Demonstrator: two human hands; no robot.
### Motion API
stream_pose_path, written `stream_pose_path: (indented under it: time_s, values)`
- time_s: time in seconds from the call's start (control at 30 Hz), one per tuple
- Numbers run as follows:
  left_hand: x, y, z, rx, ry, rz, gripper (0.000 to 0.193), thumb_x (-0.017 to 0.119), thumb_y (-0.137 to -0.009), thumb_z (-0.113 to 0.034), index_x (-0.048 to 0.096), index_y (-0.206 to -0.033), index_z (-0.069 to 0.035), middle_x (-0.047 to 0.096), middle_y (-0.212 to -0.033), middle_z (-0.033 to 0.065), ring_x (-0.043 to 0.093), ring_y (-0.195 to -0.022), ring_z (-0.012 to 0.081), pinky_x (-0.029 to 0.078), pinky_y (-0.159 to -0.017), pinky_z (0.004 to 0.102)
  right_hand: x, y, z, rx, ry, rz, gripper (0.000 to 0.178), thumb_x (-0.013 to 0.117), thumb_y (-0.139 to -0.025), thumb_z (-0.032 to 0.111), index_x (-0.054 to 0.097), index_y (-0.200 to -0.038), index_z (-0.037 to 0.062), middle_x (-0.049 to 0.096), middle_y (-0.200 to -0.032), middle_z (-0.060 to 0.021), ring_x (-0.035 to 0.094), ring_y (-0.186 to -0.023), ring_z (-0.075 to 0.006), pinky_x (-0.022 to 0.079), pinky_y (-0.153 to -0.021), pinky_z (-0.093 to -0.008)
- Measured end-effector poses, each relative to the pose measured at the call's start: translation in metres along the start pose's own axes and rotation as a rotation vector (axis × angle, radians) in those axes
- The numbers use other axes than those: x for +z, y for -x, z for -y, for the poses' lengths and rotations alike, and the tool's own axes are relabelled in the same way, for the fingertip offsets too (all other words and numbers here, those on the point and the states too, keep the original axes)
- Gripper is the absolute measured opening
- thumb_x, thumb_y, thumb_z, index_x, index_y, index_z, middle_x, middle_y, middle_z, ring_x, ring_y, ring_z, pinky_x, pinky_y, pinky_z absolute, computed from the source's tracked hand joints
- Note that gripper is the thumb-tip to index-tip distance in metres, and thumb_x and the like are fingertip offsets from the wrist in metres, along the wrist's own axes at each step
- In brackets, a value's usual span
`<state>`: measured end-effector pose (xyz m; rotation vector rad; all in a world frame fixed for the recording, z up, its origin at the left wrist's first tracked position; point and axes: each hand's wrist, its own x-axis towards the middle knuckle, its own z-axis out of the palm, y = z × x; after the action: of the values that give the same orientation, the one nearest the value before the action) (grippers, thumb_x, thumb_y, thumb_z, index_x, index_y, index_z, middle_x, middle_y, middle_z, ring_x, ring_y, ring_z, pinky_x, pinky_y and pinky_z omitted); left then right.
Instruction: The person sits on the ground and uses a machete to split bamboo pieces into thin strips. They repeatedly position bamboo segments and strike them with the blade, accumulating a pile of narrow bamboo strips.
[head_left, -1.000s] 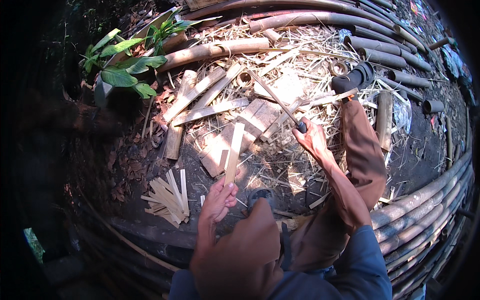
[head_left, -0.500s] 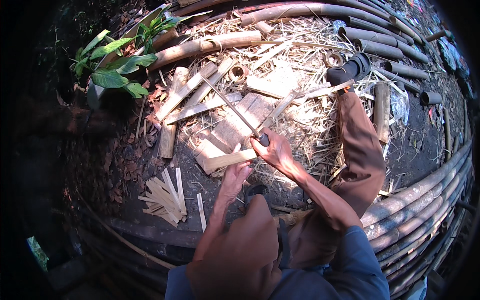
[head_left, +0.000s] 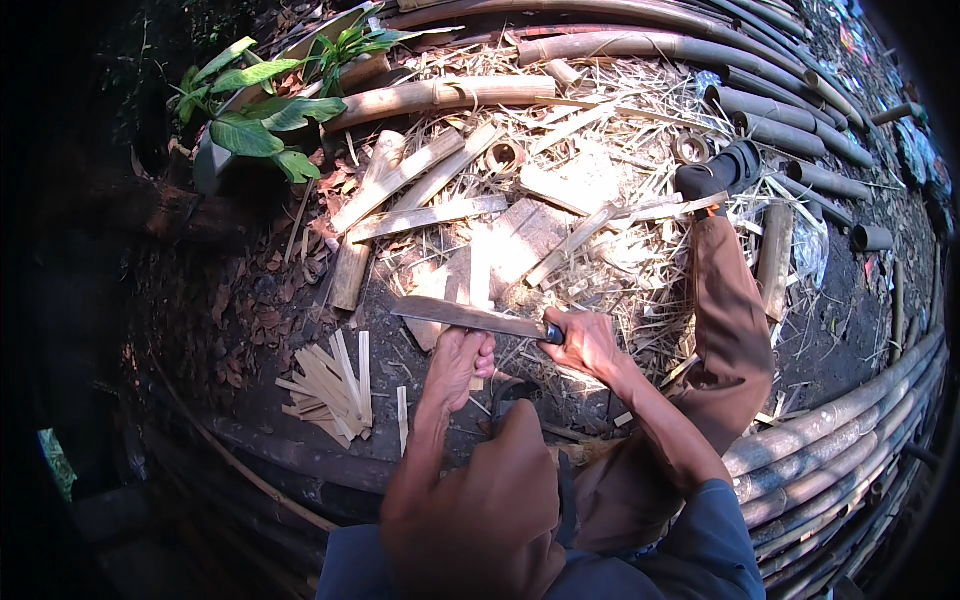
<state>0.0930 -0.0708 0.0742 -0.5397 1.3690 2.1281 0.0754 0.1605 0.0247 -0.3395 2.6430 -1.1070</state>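
My right hand (head_left: 590, 345) grips the dark handle of a long knife (head_left: 465, 317) whose blade lies level, pointing left. The blade rests across the top of a pale bamboo strip (head_left: 479, 285) that stands upright under it. My left hand (head_left: 460, 365) is closed around the lower part of that strip, just beneath the blade. My knees, in brown trousers (head_left: 725, 330), frame the work from the right and below. To the left of my left hand lies a small pile of cut bamboo slats (head_left: 330, 385) on the dark ground.
Split bamboo boards (head_left: 420, 215), shavings and straw cover the ground ahead. Long bamboo poles (head_left: 640, 45) lie along the far side, others (head_left: 850, 430) along the right. A leafy green plant (head_left: 265, 110) grows at upper left. A dark shoe (head_left: 725, 170) sits near short bamboo tubes.
My right hand swung the knife down from a raised, far-pointing position to lie level on top of the strip. My left hand kept hold of the strip, now upright beneath the blade.
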Motion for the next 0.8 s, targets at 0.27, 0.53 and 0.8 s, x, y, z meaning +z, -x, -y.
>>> stream_pose_path:
  time_s: [0.27, 0.53, 0.8]
  values:
    - [0.002, 0.029, 0.011, -0.049, 0.075, 0.110, 0.042, 0.041, -0.105, -0.021, 0.034, -0.144, -0.008, 0.042, -0.078, 0.0014, 0.037, -0.063, 0.0067, 0.036, -0.053, 0.0205, -0.038, -0.024, -0.027, 0.316, -0.145, -0.215, 0.043, 0.061, -0.084, 0.036, 0.062, -0.114, 0.0044, 0.067, -0.074, -0.0187, 0.068, -0.072, -0.0301, 0.052, -0.068, -0.0425]
    - [0.021, 0.006, 0.025, 0.152, -0.391, -0.082, 0.043, 0.048, -0.103, -0.021, 0.043, -0.141, -0.002, 0.047, -0.076, -0.0007, 0.042, -0.063, 0.0065, 0.038, -0.054, 0.0205, -0.010, -0.029, 0.038, 0.200, -0.661, -0.166, 0.069, 0.074, -0.080, 0.052, 0.057, -0.130, 0.0070, 0.067, -0.100, -0.0144, 0.062, -0.086, -0.0201, 0.050, -0.077, -0.0331]
    - [0.017, 0.000, 0.044, 0.247, -0.481, -0.331, 0.029, 0.064, -0.094, -0.020, 0.058, -0.112, 0.002, 0.056, -0.079, -0.0007, 0.048, -0.063, 0.0046, 0.042, -0.054, 0.0217, 0.019, -0.033, 0.048, 0.125, -0.937, -0.249, 0.024, 0.064, -0.094, 0.025, 0.061, -0.089, 0.0012, 0.052, -0.072, -0.0029, 0.045, -0.070, -0.0077, 0.039, -0.062, -0.0274]
